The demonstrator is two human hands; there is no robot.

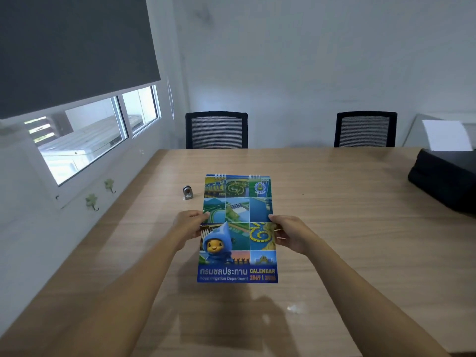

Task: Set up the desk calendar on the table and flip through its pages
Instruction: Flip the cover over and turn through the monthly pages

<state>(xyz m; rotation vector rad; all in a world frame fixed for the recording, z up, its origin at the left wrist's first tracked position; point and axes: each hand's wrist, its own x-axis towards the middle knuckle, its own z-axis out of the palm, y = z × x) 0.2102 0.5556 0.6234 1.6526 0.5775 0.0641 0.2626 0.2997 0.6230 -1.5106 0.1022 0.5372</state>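
You're at set-up: left hand (189, 228) and right hand (288, 234) clamp the desk calendar (237, 228), closed, above the table (347, 228); small metal object (188, 192) at ten o'clock; next, spread its base

One head-worn wide-angle view looks forward and down along the wooden table (334, 228), close above its near edge at the bottom of the frame. The far wall and two chairs (217, 130) fill the upper half (straight lines bow toward the edges).
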